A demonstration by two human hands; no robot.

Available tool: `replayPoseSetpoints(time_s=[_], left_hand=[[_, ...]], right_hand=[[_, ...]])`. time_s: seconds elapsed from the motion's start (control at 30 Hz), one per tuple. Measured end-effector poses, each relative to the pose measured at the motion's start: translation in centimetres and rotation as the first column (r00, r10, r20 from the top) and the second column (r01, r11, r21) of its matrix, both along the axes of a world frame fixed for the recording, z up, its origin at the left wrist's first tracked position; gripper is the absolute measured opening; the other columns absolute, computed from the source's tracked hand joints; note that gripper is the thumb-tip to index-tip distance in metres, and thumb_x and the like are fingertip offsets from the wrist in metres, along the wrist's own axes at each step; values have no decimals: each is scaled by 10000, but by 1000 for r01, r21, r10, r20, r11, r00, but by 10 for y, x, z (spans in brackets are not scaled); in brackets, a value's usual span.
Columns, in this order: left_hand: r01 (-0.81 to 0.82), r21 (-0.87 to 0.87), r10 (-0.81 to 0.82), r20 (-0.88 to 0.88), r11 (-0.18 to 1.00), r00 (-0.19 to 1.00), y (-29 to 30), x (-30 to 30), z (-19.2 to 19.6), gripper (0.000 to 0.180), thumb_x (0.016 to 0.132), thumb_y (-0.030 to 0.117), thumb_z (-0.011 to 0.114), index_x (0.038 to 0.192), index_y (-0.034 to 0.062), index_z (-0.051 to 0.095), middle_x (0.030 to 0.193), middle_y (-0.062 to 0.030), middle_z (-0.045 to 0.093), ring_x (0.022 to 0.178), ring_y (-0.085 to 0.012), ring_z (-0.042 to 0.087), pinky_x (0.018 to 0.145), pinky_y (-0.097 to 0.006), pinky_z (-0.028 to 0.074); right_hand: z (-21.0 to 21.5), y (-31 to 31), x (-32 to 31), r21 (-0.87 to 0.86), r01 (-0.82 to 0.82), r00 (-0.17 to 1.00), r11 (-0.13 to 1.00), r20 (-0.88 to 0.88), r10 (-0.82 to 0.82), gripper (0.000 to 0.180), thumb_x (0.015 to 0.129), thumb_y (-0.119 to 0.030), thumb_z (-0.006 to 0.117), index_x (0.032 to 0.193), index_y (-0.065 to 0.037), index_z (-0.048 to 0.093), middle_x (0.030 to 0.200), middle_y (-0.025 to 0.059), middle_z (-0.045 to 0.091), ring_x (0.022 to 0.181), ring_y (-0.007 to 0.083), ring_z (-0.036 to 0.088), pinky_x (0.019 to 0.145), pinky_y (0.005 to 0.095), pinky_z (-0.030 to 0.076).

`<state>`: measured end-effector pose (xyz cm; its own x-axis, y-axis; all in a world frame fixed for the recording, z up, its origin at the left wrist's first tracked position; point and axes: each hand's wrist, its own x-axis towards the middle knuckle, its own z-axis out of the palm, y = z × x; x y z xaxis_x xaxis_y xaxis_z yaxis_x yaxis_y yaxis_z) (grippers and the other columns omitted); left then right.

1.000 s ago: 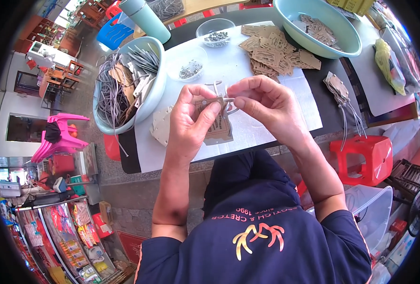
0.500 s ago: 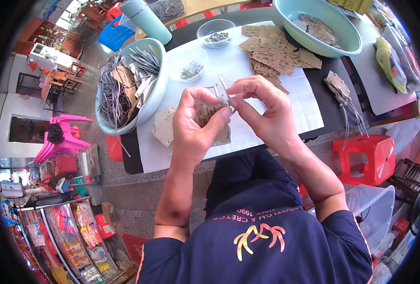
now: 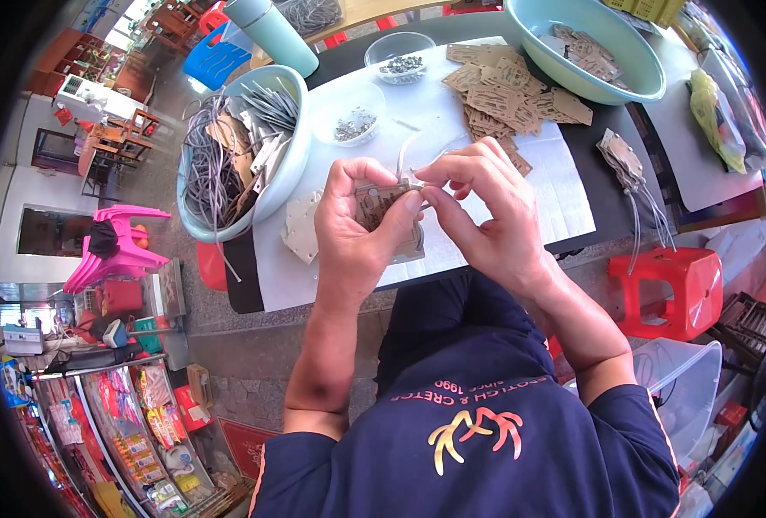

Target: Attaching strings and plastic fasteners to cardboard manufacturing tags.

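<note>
Brown card (image 3: 376, 202) is up over the worktop (image 3: 586, 164), pinched in your left hand (image 3: 348, 224), while your right hand (image 3: 491, 207) has its thumb and finger close together at the card's far edge, though I can't tell what they grip. Pale cord (image 3: 401, 158) sticks up by the card, and flat white pieces (image 3: 300, 227) lie just beside your left hand on a white sheet (image 3: 538, 203). Farther out are two clear bowls (image 3: 335, 97) of small metal bits (image 3: 353, 129), a pile of brown cards (image 3: 504, 97) and a blue tub (image 3: 295, 177) of grey cords (image 3: 206, 164).
</note>
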<state>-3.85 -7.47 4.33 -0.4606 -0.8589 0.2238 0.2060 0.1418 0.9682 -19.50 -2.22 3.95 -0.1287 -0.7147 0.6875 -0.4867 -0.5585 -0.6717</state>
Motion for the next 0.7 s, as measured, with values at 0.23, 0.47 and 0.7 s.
replayPoseSetpoints(time_s=[0.23,0.47,0.7], left_hand=[[-38,-14,37,-81,999,996,-8,3,1,252,857,-47,634,1016,43,460,928,-63,592,845,-111,636,750,-256,550],[21,-137,-16,40,990,999,-4,2,4,243,860,-37,643,1009,48,471,933,-46,588,858,-80,599,763,-231,501],[81,-83,-73,97,993,993,-2,1,7,248,854,-37,652,1003,50,474,932,-35,579,848,-65,576,745,-222,490]], right_hand=[[-21,11,3,94,-257,828,962,534,169,185,856,-1,640,1038,-26,621,926,33,617,824,105,564,742,251,456],[-2,7,-16,384,-272,931,882,338,140,217,873,-85,687,1067,-6,631,938,21,635,842,75,586,754,227,480],[12,6,-20,77,42,953,996,-302,-17,139,841,-36,679,962,13,633,828,77,622,736,158,611,627,272,481]])
